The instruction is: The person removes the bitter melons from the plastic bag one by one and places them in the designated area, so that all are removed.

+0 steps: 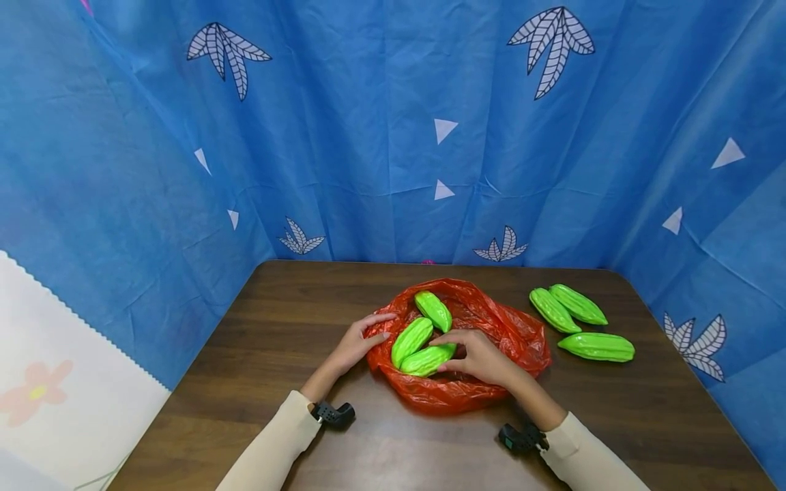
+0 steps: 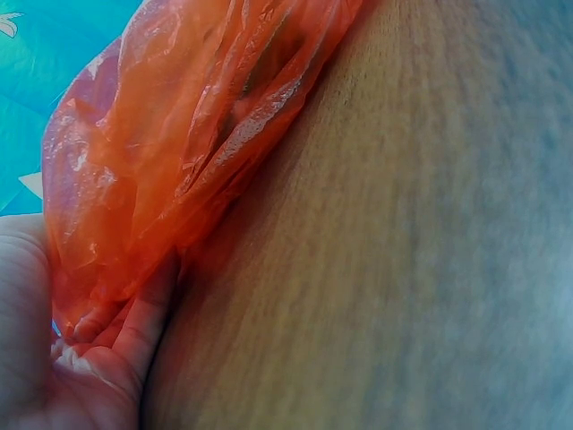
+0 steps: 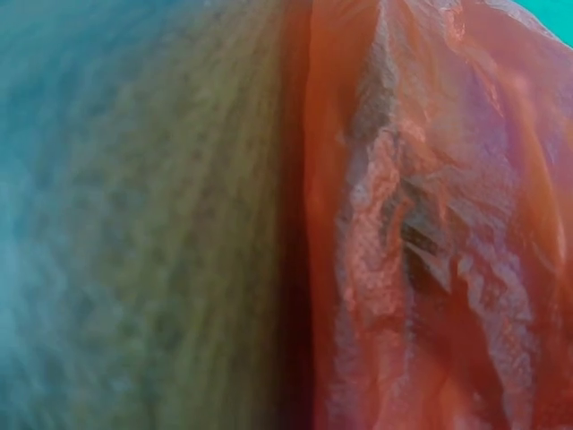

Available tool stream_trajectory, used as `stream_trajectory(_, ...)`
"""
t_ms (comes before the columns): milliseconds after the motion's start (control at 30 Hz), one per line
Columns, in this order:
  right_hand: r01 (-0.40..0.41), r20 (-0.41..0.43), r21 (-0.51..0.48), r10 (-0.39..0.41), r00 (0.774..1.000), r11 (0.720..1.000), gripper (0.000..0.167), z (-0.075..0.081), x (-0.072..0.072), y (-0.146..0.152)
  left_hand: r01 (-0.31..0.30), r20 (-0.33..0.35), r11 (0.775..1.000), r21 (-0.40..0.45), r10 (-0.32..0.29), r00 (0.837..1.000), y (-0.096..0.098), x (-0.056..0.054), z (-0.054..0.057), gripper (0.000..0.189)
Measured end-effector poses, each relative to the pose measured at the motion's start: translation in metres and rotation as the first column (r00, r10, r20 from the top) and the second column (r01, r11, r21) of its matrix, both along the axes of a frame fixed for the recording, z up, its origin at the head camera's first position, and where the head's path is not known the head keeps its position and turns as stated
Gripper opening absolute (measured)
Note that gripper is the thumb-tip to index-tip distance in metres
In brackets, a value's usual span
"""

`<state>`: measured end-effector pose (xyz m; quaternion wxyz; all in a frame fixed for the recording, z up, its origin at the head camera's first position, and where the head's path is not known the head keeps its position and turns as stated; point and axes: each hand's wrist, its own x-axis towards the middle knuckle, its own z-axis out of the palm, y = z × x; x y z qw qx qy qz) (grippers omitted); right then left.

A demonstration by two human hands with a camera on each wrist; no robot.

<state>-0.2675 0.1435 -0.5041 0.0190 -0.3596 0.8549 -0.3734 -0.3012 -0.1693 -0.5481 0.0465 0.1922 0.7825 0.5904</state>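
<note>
A red plastic bag [image 1: 430, 395] lies spread with its mouth up on the table. Inside it are three bright green ridged bitter melons: one toward the back [image 1: 433, 311], one at the left [image 1: 411, 341], and a front bitter melon [image 1: 424, 361]. My right hand [image 1: 482, 356] reaches over the bag and holds the front one's right end between thumb and fingers. At the left rim my left hand [image 1: 356, 344] grips the bag. The left wrist view shows fingers [image 2: 148, 313] against the red film [image 2: 143, 188]. Only red film [image 3: 430, 233] and table show in the right wrist view, the hand being hidden.
To the right of the bag, two bitter melons [image 1: 552, 310] [image 1: 578, 304] lie side by side and a third bitter melon [image 1: 595, 347] lies in front of them. The brown wooden table [image 1: 282, 327] backs onto a blue patterned curtain [image 1: 344, 150].
</note>
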Motion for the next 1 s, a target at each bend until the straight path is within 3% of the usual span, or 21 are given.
stream_trajectory(433, 0.02, 0.041, -0.021, -0.019, 0.999, 1.0, 0.045, 0.008, 0.001, 0.003, -0.005, 0.005, 1.0, 0.007, 0.005, 1.0, 0.0, -0.001, -0.001, 0.042)
stream_trajectory(1000, 0.057, 0.021, -0.014, -0.056, 0.998, 0.998, 0.044, 0.017, 0.0, 0.007, 0.001, -0.01, 1.0, 0.008, -0.001, 1.0, 0.0, 0.0, 0.0, 0.041)
